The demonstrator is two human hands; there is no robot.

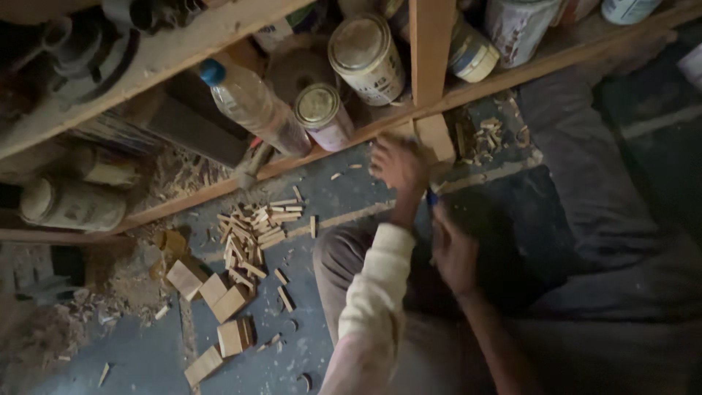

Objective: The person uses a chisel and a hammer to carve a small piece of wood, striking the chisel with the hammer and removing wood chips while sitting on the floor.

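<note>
Wood block (436, 136) under left hand (398, 162)

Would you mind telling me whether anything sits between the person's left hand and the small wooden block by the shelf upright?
Nothing visible does: the left hand already rests against the wooden block, with no object between them.

A dusty grey-blue floor (322, 190) carries everything. Left of the hands lies a heap of thin wood slivers (252, 234), and below it, further left, several flat square wood blocks (219, 292). Sawdust (124, 274) is piled at the far left. Beyond the hands, more wood chips (486, 135) are scattered beside the shelf's lowest plank (219, 186).
</note>
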